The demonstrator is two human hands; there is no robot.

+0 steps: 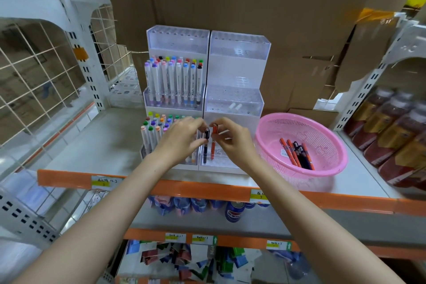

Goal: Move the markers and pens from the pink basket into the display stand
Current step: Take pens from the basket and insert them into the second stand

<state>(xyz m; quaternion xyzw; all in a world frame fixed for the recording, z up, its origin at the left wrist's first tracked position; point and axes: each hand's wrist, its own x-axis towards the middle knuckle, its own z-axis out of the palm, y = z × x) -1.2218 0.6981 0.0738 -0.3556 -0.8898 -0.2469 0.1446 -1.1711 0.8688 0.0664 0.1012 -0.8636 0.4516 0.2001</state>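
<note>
Shop shelf [92, 145]: both arms stretched forward, left hand [182, 138] pinching black pen [205, 145], right hand [232, 143] pinching orange pen [214, 143], both upright in display stand [237, 69] bottom tier; pink basket [322, 168] at 3 o'clock.

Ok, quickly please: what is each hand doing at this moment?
Left hand: pinches the slim black plastic pen at its cap.
Right hand: pinches the slim orange plastic pen at its cap.
</note>
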